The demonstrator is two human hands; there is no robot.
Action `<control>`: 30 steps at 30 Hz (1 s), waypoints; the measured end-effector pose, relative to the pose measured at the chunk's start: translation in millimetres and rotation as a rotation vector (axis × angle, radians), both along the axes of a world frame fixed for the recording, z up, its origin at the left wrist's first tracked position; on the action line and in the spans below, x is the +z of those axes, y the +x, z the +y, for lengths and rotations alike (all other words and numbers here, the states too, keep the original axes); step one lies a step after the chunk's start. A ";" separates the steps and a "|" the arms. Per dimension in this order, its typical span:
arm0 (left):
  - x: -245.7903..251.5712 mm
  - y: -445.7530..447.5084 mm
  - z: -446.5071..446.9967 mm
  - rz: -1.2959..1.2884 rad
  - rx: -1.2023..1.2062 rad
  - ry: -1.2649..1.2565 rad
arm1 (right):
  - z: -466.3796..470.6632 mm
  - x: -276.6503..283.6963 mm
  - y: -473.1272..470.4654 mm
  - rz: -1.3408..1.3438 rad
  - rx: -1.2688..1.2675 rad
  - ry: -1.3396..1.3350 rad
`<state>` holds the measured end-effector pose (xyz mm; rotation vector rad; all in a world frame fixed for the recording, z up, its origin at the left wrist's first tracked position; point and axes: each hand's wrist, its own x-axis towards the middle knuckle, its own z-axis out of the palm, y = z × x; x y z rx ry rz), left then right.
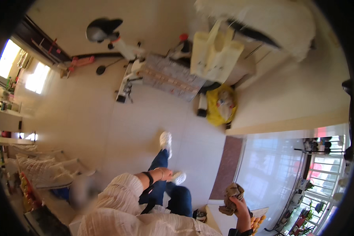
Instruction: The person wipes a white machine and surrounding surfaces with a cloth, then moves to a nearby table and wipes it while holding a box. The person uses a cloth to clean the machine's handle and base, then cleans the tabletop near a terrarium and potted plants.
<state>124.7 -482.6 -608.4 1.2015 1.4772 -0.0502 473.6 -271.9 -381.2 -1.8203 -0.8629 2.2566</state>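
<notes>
My right hand (240, 205) grips a crumpled brown cloth (233, 196) out to the right, beside a doorway. Just below that hand is a tray of eggs (257, 222), partly hidden by the wrist. My left hand (165, 174) hangs in front of my jeans (156, 188), near one white shoe (178, 178). It wears a bracelet and a black wristband, and its fingers are too small and blurred to read. The other white shoe (165, 140) is a stride ahead on the pale tiled floor (135, 126).
Ahead, an exercise bike (129, 53) carries a patterned grey board (171, 78). A cream tote bag (215, 56) hangs beside it, above a yellow plastic bag (219, 109). A reddish-brown threshold (226, 168) crosses the doorway at right. White quilted fabric (47, 171) lies at left.
</notes>
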 end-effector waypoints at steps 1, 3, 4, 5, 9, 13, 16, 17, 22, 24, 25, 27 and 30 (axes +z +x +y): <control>9.9 -0.4 8.6 -0.018 0.071 0.101 | 0.4 15.1 1.7 0.030 -0.034 0.030; 35.0 -6.8 29.2 -0.066 0.149 0.209 | -1.4 40.6 -2.2 0.118 -0.041 0.086; 52.0 -8.7 43.4 -0.109 0.205 0.234 | 0.5 53.2 -7.0 0.148 -0.048 0.099; 67.4 -12.1 50.2 -0.152 0.240 0.261 | -4.5 61.8 -14.6 0.170 -0.067 0.106; 147.8 -22.9 101.7 -0.444 0.329 0.304 | 6.4 99.9 -55.8 0.294 -0.158 0.126; 237.1 -30.2 156.3 -0.763 0.439 0.077 | 29.7 127.9 -121.0 0.571 -0.164 0.237; 299.3 -44.6 187.0 -1.112 0.478 0.011 | 46.8 141.6 -170.6 0.647 -0.150 0.235; 316.1 -52.3 193.9 -1.268 0.457 0.024 | 51.3 144.7 -184.6 0.756 -0.126 0.223; 357.6 -89.2 218.9 -1.122 0.607 0.089 | 64.2 152.6 -228.1 0.641 -0.064 0.301; 362.3 -102.6 229.5 -1.126 0.617 0.129 | 67.6 153.7 -238.1 0.540 -0.029 0.416; 364.8 -108.2 236.4 -1.099 0.619 0.137 | 69.6 154.4 -241.4 0.492 -0.023 0.458; 373.0 -117.5 251.1 -1.003 0.652 0.116 | 72.6 156.2 -247.0 0.469 -0.119 0.473; 394.0 -125.2 272.4 -1.101 0.621 0.199 | 79.5 162.3 -248.4 0.405 -0.295 0.344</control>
